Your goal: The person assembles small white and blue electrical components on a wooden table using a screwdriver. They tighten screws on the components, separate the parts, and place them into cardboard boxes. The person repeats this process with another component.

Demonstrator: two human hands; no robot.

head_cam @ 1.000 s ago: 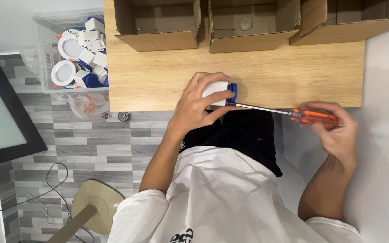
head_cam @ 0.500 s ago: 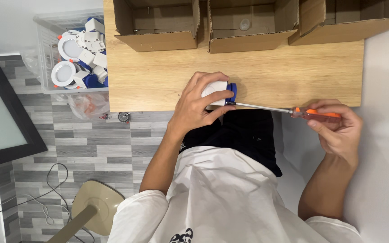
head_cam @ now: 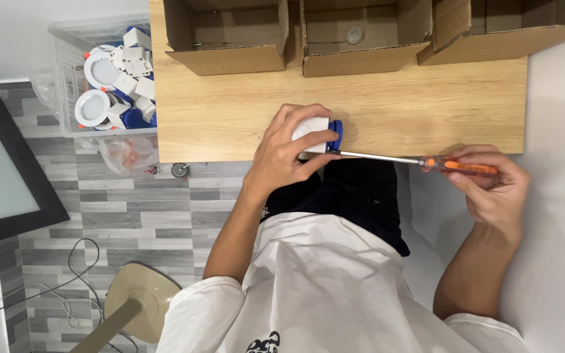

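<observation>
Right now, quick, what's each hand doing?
Left hand: closed around a small white and blue fixture.
Right hand: closed on the orange-handled screwdriver.

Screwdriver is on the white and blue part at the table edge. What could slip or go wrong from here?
The screwdriver has a long shaft and its tip sits close to the left hand, so a slip could jab the fingers. The white and blue part is held at the table edge; if it is let go, it may fall to the lap.

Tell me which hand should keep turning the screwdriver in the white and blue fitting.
Right. The right hand grips the orange screwdriver handle, tip at the white and blue fitting. The left hand is busy holding that fitting on the wooden table.
</observation>
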